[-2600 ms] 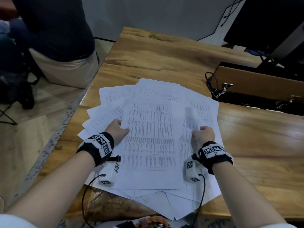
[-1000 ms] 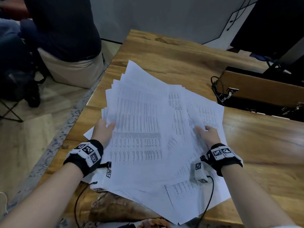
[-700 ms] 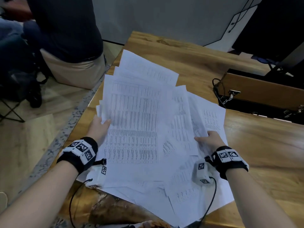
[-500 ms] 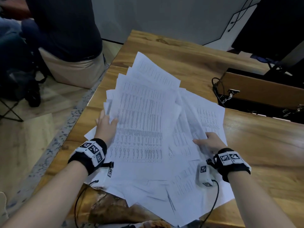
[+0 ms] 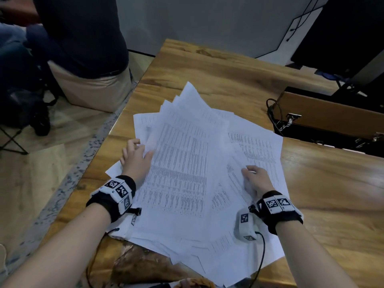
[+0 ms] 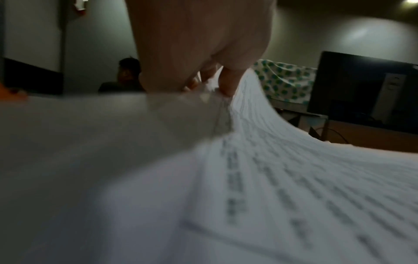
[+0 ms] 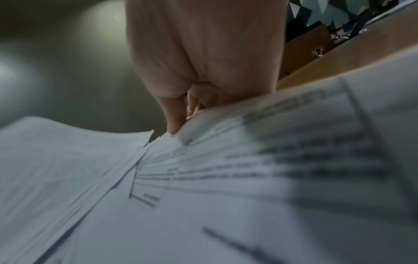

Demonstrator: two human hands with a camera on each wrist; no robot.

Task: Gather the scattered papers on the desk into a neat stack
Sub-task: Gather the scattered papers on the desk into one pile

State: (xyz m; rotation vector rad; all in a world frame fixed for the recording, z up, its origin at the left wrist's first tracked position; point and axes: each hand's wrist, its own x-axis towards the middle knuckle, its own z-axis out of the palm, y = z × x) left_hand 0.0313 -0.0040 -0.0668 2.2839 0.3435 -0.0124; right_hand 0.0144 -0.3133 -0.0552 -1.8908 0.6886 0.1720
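The papers [image 5: 187, 173] lay fanned in a loose, uneven pile near the desk's [image 5: 322, 183] front edge. Our left hand [image 5: 136, 161] pinched the pile's raised left side; our right hand [image 5: 256, 179] rested on the right sheets, its grip unclear.

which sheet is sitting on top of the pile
The sheet with the dense printed table, beside the left hand. Its whole face shows uncovered, while every other sheet in the pile is partly hidden under another.
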